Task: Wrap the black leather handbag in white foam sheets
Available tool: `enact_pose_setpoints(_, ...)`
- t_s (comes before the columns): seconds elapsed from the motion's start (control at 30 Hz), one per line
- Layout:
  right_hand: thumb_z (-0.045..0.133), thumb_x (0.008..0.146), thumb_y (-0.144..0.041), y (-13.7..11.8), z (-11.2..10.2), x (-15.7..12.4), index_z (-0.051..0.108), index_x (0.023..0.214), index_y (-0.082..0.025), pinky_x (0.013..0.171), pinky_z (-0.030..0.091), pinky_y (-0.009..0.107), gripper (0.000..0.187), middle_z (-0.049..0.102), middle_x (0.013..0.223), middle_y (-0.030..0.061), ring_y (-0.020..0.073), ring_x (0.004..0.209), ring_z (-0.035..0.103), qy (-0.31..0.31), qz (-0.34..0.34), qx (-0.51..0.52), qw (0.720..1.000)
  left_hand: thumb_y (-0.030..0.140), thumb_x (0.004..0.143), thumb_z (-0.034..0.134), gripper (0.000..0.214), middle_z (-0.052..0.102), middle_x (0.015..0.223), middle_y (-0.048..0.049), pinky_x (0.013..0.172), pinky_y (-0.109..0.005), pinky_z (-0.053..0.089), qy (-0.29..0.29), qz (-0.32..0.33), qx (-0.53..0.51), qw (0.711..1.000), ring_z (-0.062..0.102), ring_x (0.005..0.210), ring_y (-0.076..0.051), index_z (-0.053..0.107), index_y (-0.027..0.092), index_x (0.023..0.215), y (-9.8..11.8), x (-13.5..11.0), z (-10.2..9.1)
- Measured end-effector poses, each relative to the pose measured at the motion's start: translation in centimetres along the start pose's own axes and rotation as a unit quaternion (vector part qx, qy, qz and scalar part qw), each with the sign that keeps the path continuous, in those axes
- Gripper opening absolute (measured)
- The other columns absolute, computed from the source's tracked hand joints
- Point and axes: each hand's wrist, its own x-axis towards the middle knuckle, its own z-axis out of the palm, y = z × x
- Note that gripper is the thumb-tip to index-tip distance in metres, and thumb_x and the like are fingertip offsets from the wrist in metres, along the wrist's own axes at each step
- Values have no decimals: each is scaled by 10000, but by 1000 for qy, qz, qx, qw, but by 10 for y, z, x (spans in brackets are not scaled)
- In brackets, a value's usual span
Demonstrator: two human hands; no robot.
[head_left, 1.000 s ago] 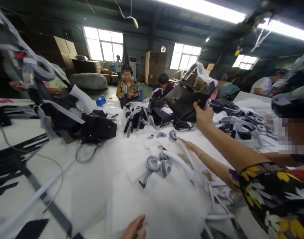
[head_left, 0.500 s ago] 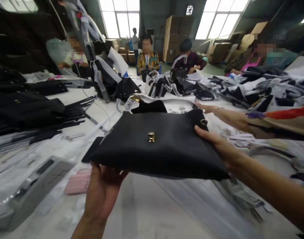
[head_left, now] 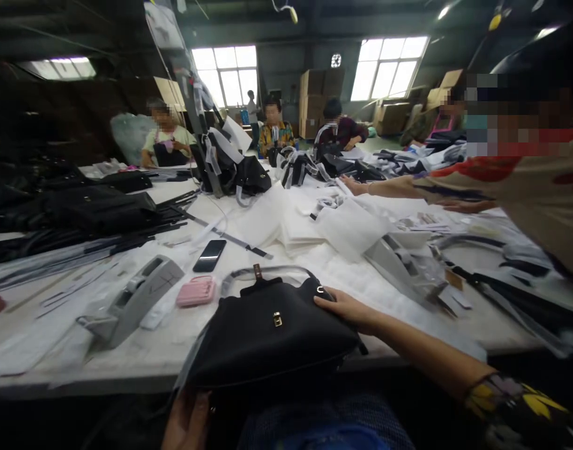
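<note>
A black handbag [head_left: 272,344] with a small gold clasp [head_left: 277,319] on its front is tilted at the table's near edge, partly over my lap. My right hand [head_left: 349,310] grips its upper right corner beside a metal ring, thumb on the front. At the lower left corner, my left hand [head_left: 187,415] holds the bag from below, its fingers partly hidden. A handle [head_left: 286,272] in pale wrapping arches behind the bag's top. Clear plastic [head_left: 192,356] runs along the left side.
Beyond the bag lie a pink case [head_left: 195,291], a phone [head_left: 210,255] and a grey tape dispenser [head_left: 136,294]. Another dispenser [head_left: 398,265] stands right, near white sheets [head_left: 290,212]. Black bag pieces [head_left: 89,206] pile up left. A co-worker's arm [head_left: 393,187] reaches in from the right.
The bag has come down and closer to me, from above the table to its near edge, with both hands still on it. My view has tilted up, showing more of the co-worker at right.
</note>
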Motion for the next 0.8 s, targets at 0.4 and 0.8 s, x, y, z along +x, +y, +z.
enact_pose_setpoints(0.4,626,898,-469,-35,-13,-41,581,1373,-285,1193,279,509,511,553,1433,68,319,1363,455,210,-213,-401,866,628,793,625,421,771,895,-81,823,-394,524,-96,121,439,885,695,935,-354,776,243,877,68,34,-13)
enact_pose_setpoints(0.8,767,778,-460,-39,24,-26,242,1575,-214,1203,170,572,985,346,1576,161,356,1457,306,-41,-259,-651,712,471,717,817,961,393,1556,-153,1137,-592,302,-391,531,517,545,381,1417,-379,320,316,1524,104,72,88)
